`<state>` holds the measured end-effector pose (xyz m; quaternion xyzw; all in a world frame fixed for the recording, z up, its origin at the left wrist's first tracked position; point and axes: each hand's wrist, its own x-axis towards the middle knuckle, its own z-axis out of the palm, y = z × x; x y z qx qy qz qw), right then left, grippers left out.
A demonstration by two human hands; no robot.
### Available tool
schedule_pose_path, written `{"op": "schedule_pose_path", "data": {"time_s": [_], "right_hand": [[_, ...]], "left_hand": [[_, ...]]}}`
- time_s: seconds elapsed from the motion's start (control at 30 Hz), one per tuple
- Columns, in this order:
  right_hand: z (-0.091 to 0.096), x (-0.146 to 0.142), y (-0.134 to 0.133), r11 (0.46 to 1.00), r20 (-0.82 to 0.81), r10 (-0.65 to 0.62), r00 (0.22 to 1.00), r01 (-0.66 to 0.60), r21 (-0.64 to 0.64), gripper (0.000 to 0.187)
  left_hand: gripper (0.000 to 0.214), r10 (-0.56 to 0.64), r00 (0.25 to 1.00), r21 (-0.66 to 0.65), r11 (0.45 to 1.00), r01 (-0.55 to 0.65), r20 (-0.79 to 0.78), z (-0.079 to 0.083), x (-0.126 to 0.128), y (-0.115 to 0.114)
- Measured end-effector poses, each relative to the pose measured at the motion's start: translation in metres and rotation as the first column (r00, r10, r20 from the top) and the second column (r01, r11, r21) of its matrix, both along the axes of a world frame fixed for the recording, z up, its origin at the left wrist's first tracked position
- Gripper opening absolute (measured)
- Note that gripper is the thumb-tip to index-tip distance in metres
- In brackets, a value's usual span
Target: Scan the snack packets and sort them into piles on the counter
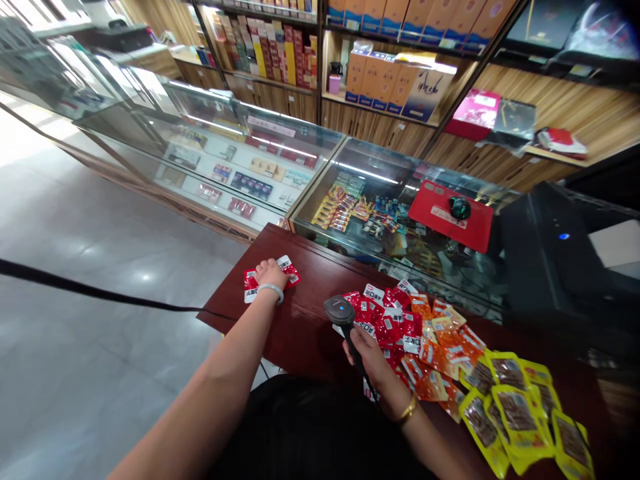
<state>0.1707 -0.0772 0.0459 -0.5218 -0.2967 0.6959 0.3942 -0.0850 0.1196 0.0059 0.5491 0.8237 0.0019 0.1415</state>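
My left hand (271, 273) reaches to the far left corner of the dark red table (300, 320) and rests, fingers curled, on a few red snack packets (289, 269) lying there. My right hand (369, 357) is closed round the handle of a black barcode scanner (341, 312), whose head points toward the pile of red packets (390, 320). To the right of these lie orange packets (440, 347) and several yellow packets (515, 407).
A glass display counter (400, 200) with small goods stands behind the table, a red mat (450, 215) on top. A black device (550, 253) stands at the right. Shelves of boxes line the back wall. A black cable (75, 287) crosses the tiled floor at left.
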Motion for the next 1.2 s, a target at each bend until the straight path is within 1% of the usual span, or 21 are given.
{"op": "schedule_pose_path", "data": {"time_s": [0.07,0.13,0.23,0.3,0.43,0.63,0.7,0.8,0.83,0.87,0.9,0.93,0.97,1.0,1.03,1.07,1.1,1.13,1.2], "right_hand": [[-0.001,0.002,-0.002,1.000,0.005,-0.016,1.000,0.016,-0.002,0.044],[-0.002,0.003,-0.003,1.000,0.010,-0.028,1.000,0.028,-0.003,0.044],[-0.002,0.005,-0.004,0.999,0.021,-0.038,0.999,0.038,-0.007,0.044],[-0.002,0.006,-0.003,0.999,0.033,-0.045,0.998,0.045,-0.007,0.045],[-0.002,0.007,-0.003,0.998,0.040,-0.059,0.997,0.059,0.002,0.043],[-0.004,0.007,-0.004,0.996,0.011,-0.082,0.997,0.083,-0.027,0.041],[-0.005,0.007,-0.005,0.995,0.001,-0.093,0.996,0.093,-0.033,0.040],[-0.007,0.006,-0.005,0.992,-0.014,-0.116,0.993,0.115,-0.046,0.041],[-0.007,0.005,-0.005,0.991,-0.022,-0.125,0.992,0.124,-0.055,0.041],[-0.008,0.004,-0.005,0.990,-0.030,-0.131,0.991,0.129,-0.064,0.041],[-0.008,0.003,-0.005,0.990,-0.036,-0.129,0.991,0.126,-0.069,0.042],[-0.008,0.002,-0.005,0.991,-0.039,-0.120,0.992,0.118,-0.065,0.042],[-0.008,0.001,-0.005,0.993,-0.038,-0.106,0.994,0.104,-0.054,0.043],[-0.008,-0.001,-0.004,0.995,-0.034,-0.091,0.995,0.089,-0.041,0.043],[-0.007,-0.002,-0.004,0.997,-0.027,-0.078,0.997,0.077,-0.030,0.043],[-0.006,-0.003,-0.004,0.998,-0.017,-0.067,0.998,0.067,-0.020,0.043],[-0.005,-0.004,-0.004,0.998,-0.008,-0.056,0.998,0.056,-0.012,0.043],[-0.004,-0.005,-0.004,0.999,0.000,-0.045,0.999,0.045,-0.007,0.043],[-0.002,-0.007,-0.003,1.000,0.013,-0.027,1.000,0.027,0.005,0.044]], "left_hand": [[0.062,-0.062,0.997,-0.006,0.998,0.062,0.042,0.001,0.003,0.005],[0.049,-0.106,0.979,-0.001,0.994,0.108,0.173,0.000,0.011,0.005],[0.040,-0.111,0.913,0.047,0.994,0.101,0.393,-0.006,0.029,-0.001],[0.040,-0.116,0.869,0.097,0.992,0.079,0.482,-0.011,0.042,-0.008],[0.040,-0.149,0.804,0.144,0.986,0.079,0.576,-0.015,0.061,-0.019],[0.033,-0.156,0.728,0.136,0.987,0.087,0.667,-0.015,0.078,-0.025],[0.034,-0.156,0.659,0.140,0.987,0.078,0.735,-0.017,0.089,-0.027],[0.037,-0.161,0.496,0.133,0.987,0.092,0.853,-0.019,0.102,-0.028],[0.039,-0.167,0.474,0.137,0.986,0.096,0.864,-0.018,0.102,-0.029],[0.042,-0.174,0.499,0.144,0.985,0.098,0.849,-0.017,0.097,-0.028],[0.046,-0.183,0.572,0.153,0.983,0.099,0.799,-0.015,0.089,-0.028],[0.049,-0.184,0.681,0.159,0.982,0.100,0.709,-0.013,0.077,-0.028],[0.050,-0.171,0.804,0.153,0.983,0.101,0.570,-0.010,0.063,-0.027],[0.051,-0.152,0.902,0.140,0.985,0.103,0.405,-0.007,0.046,-0.027],[0.052,-0.102,0.964,0.116,0.990,0.075,0.246,-0.004,0.029,-0.027],[0.053,-0.055,0.992,0.093,0.995,0.044,0.117,-0.002,0.013,-0.027],[0.053,-0.039,0.999,0.049,0.998,0.037,0.034,0.000,-0.001,-0.026],[0.053,-0.031,0.999,0.011,0.999,0.031,-0.029,0.001,-0.013,-0.026],[0.054,-0.053,0.995,-0.064,0.997,0.048,-0.087,0.002,-0.026,-0.024]]}}
